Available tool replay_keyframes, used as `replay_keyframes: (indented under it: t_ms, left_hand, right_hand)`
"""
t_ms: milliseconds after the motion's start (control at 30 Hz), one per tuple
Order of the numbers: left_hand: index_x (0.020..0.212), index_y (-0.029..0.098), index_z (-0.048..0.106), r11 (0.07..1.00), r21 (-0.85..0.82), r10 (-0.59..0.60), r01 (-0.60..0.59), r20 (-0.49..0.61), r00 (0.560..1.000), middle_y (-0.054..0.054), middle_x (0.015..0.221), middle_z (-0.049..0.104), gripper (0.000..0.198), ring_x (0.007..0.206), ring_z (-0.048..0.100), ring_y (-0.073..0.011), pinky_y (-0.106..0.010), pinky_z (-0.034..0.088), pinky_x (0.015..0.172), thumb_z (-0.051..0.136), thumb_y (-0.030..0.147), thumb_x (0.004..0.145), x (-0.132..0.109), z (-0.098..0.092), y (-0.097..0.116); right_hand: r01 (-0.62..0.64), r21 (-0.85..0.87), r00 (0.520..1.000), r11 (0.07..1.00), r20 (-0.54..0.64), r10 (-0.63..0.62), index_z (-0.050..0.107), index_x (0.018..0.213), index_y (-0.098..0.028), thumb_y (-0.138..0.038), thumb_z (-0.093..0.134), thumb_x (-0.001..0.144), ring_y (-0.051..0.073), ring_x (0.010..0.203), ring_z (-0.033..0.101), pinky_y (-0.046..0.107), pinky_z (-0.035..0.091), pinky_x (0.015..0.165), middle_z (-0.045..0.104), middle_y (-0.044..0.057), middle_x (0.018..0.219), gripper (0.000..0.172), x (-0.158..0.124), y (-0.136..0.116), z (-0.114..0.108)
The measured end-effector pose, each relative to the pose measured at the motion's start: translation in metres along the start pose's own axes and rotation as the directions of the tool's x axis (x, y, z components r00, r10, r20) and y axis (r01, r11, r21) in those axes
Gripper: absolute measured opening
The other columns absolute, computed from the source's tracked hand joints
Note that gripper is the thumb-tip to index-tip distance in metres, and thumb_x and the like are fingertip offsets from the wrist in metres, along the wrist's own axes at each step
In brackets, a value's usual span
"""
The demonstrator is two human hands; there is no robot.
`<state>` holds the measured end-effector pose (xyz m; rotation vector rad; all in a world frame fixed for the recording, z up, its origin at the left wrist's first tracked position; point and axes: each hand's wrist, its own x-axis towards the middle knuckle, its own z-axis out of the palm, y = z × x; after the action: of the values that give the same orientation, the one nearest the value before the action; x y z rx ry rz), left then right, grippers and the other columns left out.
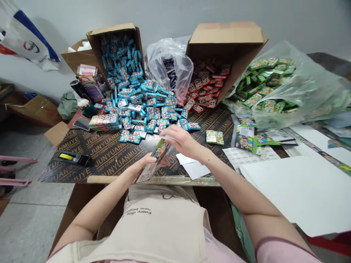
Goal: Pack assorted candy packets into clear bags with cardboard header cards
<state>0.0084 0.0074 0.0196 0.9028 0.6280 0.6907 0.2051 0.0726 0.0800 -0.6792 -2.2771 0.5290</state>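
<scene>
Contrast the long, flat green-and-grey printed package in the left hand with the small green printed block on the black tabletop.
The green-and-grey package is held tilted in the left hand; the green block lies on the tabletop. The package is long, the block short and compact. The package has a large greyish panel; the block's visible top shows none. Both carry colourful printing.

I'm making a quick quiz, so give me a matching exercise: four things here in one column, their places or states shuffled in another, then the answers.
Things:
1. Left hand
2. Blue packets
3. Red packets
4. Plastic bag at far right

Places and states:
A. Spilling from the box left of centre
B. Has green packets inside it
C. Gripping a printed packet
D. Mostly inside the box right of centre

Pairs: 1-C, 2-A, 3-D, 4-B
</scene>
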Motion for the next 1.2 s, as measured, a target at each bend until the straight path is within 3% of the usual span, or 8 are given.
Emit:
replay_keyframes:
  t_ms: [133, 300, 500, 667, 900, 1000, 1133, 1200]
  left_hand:
    - [0.120, 0.015, 0.064, 0.983, -0.164, 0.068, -0.077, -0.062, 0.996, -0.015, 0.120, 0.066, 0.062, 0.115, 0.059, -0.0365, -0.050, 0.045, 0.099, 0.062, 0.053, 0.071, -0.003, 0.003, -0.009]
    - [0.117, 0.014, 0.065, 0.981, -0.179, 0.057, -0.076, -0.110, 0.992, -0.016, 0.117, 0.067, 0.059, 0.111, 0.061, -0.0363, -0.048, 0.049, 0.093, 0.062, 0.053, 0.074, -0.004, -0.002, -0.011]
    - [0.108, 0.017, 0.068, 0.994, -0.077, 0.056, -0.071, -0.181, 0.982, -0.011, 0.106, 0.070, 0.054, 0.098, 0.065, -0.0311, -0.040, 0.050, 0.085, 0.078, 0.045, 0.062, -0.001, -0.007, -0.014]
    - [0.105, 0.016, 0.069, 0.990, 0.039, 0.139, -0.133, -0.277, 0.951, -0.006, 0.098, 0.072, 0.046, 0.088, 0.065, -0.0211, -0.029, 0.047, 0.081, 0.078, 0.035, 0.064, -0.001, 0.001, -0.010]
    - [0.090, 0.014, 0.072, 0.984, 0.101, 0.176, -0.147, -0.424, 0.888, -0.006, 0.086, 0.073, 0.035, 0.080, 0.066, -0.0220, -0.031, 0.048, 0.077, 0.076, 0.040, 0.067, 0.006, 0.003, -0.011]
    - [0.089, 0.013, 0.071, 0.986, 0.051, 0.163, -0.159, -0.487, 0.858, -0.006, 0.080, 0.073, 0.038, 0.076, 0.066, -0.0232, -0.033, 0.049, 0.074, 0.074, 0.044, 0.068, 0.005, 0.001, -0.010]
    - [0.081, 0.014, 0.070, 0.965, 0.187, 0.255, -0.185, -0.492, 0.832, -0.003, 0.071, 0.068, 0.035, 0.070, 0.062, -0.0198, -0.031, 0.047, 0.070, 0.072, 0.047, 0.070, 0.003, -0.005, -0.010]
    - [0.067, 0.014, 0.066, 0.910, 0.392, 0.337, -0.137, -0.507, 0.793, 0.000, 0.060, 0.060, 0.033, 0.061, 0.055, -0.0154, -0.027, 0.042, 0.062, 0.071, 0.046, 0.072, 0.003, -0.009, -0.011]
  right_hand:
    - [-0.189, 0.142, 0.932, 0.972, -0.287, 0.223, 0.062, 0.098, -0.024, -0.034, 0.069, 0.080, 0.022, 0.090, 0.058, 0.037, 0.046, 0.085, 0.063, 0.006, 0.097, 0.022, -0.008, -0.001, 0.007]
    - [-0.289, 0.313, 0.930, 0.905, -0.134, 0.343, 0.061, 0.095, -0.023, -0.039, 0.076, 0.072, 0.019, 0.081, 0.058, 0.032, 0.045, 0.077, 0.062, 0.002, 0.086, 0.032, -0.010, 0.001, 0.021]
    - [-0.206, 0.215, 0.978, 0.954, 0.063, 0.197, 0.056, 0.059, -0.018, -0.046, 0.076, 0.070, 0.016, 0.069, 0.048, 0.028, 0.037, 0.066, 0.052, 0.000, 0.066, 0.036, -0.007, 0.010, 0.024]
    - [-0.230, 0.203, 0.957, 0.952, 0.223, 0.184, 0.066, 0.084, -0.019, -0.041, 0.079, 0.067, 0.018, 0.073, 0.052, 0.029, 0.038, 0.072, 0.063, 0.001, 0.076, 0.030, -0.011, 0.012, 0.020]
    - [-0.278, 0.231, 0.946, 0.932, -0.102, 0.307, 0.067, 0.096, -0.024, -0.032, 0.082, 0.064, 0.025, 0.093, 0.058, 0.043, 0.038, 0.095, 0.068, 0.004, 0.095, 0.036, -0.009, 0.017, 0.029]
    - [-0.333, 0.451, 0.818, 0.828, -0.300, 0.492, 0.063, 0.111, -0.026, -0.037, 0.085, 0.059, 0.028, 0.113, 0.054, 0.042, 0.041, 0.097, 0.062, 0.007, 0.119, 0.058, -0.013, 0.019, 0.041]
    - [-0.455, 0.773, 0.799, 0.442, 0.135, 0.586, 0.067, 0.103, -0.022, -0.043, 0.078, 0.066, 0.022, 0.089, 0.065, 0.036, 0.051, 0.082, 0.070, 0.004, 0.097, 0.044, -0.024, 0.022, 0.067]
    - [-0.474, 0.795, 0.790, 0.379, 0.194, 0.582, 0.069, 0.093, -0.019, -0.041, 0.077, 0.067, 0.019, 0.081, 0.065, 0.034, 0.052, 0.080, 0.072, 0.002, 0.088, 0.034, -0.027, 0.022, 0.077]
